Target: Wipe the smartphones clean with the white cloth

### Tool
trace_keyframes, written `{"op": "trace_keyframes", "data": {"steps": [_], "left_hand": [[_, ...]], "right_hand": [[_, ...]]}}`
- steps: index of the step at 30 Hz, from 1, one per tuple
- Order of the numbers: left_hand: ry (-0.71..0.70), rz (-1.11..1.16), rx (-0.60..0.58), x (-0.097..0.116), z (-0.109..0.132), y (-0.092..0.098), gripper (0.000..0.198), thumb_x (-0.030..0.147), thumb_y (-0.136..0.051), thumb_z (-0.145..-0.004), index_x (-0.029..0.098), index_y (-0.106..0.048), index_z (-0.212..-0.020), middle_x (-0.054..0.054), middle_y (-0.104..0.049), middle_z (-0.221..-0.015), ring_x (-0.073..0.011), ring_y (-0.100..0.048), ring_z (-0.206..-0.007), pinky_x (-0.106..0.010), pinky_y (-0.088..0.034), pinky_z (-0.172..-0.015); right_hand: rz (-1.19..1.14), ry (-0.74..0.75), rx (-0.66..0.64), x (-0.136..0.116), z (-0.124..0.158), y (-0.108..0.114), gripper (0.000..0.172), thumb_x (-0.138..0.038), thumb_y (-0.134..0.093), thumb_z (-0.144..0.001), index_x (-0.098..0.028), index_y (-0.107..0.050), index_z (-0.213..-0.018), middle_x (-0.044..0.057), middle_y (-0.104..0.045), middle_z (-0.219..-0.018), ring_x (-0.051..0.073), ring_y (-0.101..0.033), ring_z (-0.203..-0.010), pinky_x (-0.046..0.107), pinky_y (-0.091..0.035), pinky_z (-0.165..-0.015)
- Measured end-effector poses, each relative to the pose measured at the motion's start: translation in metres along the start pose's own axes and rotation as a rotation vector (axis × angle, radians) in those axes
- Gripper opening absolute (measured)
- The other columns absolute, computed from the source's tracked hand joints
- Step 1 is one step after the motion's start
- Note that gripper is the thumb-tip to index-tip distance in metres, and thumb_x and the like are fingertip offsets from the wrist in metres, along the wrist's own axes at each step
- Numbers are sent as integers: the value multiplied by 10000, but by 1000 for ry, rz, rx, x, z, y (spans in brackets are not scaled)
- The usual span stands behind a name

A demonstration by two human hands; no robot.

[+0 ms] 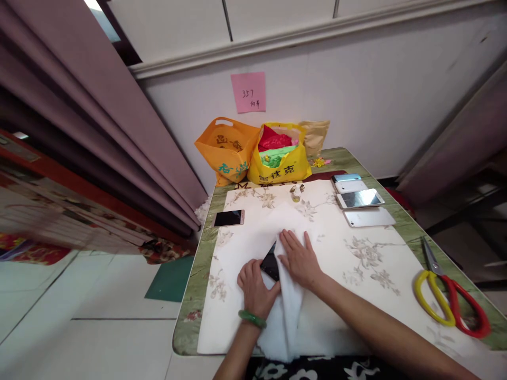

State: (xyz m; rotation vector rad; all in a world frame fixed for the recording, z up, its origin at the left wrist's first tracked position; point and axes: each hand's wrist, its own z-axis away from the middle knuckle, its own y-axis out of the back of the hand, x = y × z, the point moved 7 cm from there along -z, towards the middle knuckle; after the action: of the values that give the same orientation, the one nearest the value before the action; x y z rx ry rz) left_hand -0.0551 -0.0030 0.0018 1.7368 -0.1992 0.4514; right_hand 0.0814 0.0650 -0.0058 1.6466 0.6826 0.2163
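Note:
A dark smartphone (270, 265) lies tilted on a white cloth (291, 309), partly covered by a fold of it. My left hand (256, 289), with a green bangle (252, 319) at its wrist, curls round the phone's near left side, thumb toward the near end. On the right, my right hand (299, 259) has the folded cloth edge under its fingers and thumb, beside the phone. The fingertips are partly spread over the fabric, and the phone's right part is hidden beneath the fold.
Another phone (228, 218) lies at left; several more phones (368, 217) line the right. Scissors (447, 295) rest near the right edge. A small bottle (296, 193) stands before an orange bag (227, 150) and a yellow bag (279, 163) of fabric. A flowered mat (364, 253) covers the table.

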Motion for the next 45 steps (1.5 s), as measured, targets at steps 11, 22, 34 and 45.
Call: {"op": "trace_keyframes", "data": {"steps": [11,22,34,45], "left_hand": [[-5,-23,-4,0,-1,-1,586,375,-670,-683,180,-483,-1203,-113,-496,-1237,-310,-408,-1198,-479,-279,-1030],[1,-23,-12,0,-1,-2,563,386,-652,-698,192,-493,-1201,-117,-498,-1242,-321,-413,-1203,-484,-280,-1026],[27,-21,-28,2,-1,1,567,357,-671,-671,199,-489,-1185,-107,-503,-1231,-317,-420,-1195,-478,-282,-1024],[-9,-29,17,2,-1,2,579,410,-686,-675,195,-486,-1174,-102,-504,-1217,-312,-426,-1180,-480,-304,-1005]], "right_hand": [[-40,211,-39,-5,8,-2,589,-443,-372,-973,-225,-249,-1507,78,-337,-1521,236,-273,-1417,520,-67,-1169],[-40,17,-23,1,-5,-1,567,-429,-320,-988,-199,-260,-1503,105,-338,-1518,263,-260,-1420,575,-20,-1149],[-53,208,-8,-11,19,7,556,-396,-381,-977,-235,-276,-1498,65,-373,-1505,244,-283,-1412,534,-77,-1169],[-37,44,66,18,37,24,492,-331,-376,-978,-255,-355,-1463,47,-454,-1457,281,-287,-1407,621,-59,-1141]]}}
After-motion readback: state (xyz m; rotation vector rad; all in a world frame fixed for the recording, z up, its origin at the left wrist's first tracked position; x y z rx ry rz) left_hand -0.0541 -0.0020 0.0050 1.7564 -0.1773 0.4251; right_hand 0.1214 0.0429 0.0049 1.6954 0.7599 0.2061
